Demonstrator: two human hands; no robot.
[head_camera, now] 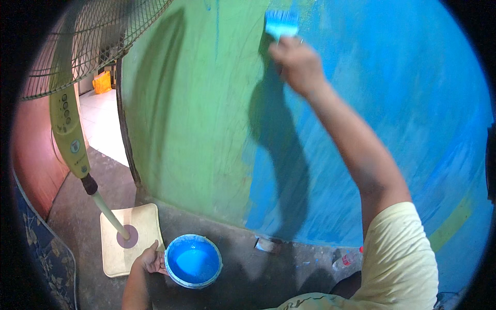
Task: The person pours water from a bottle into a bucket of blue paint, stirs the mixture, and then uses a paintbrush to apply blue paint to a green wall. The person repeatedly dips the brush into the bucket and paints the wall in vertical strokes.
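Observation:
My right hand (296, 64) grips a wide flat paintbrush (282, 24), its bristles loaded with blue paint. The brush is against the wall, where bare green wall (201, 128) meets streaky blue paint (387, 85). Low on the left, my left hand (150, 260) holds a round plastic bucket (193, 285) at its left side, the thumb up and the fingertips partly hidden by it. Blue liquid paint (192, 259) fills part of the bucket. My arm's shadow falls across the wall below the brush.
A pedestal fan (69, 131) stands close on the left, its square base (112, 263) beside my left hand. Beyond is a doorway with an orange bag (102, 82). A small block (267, 245) and a plastic bottle (347, 260) lie along the wall's foot. Patterned fabric (42, 252) edges the lower left.

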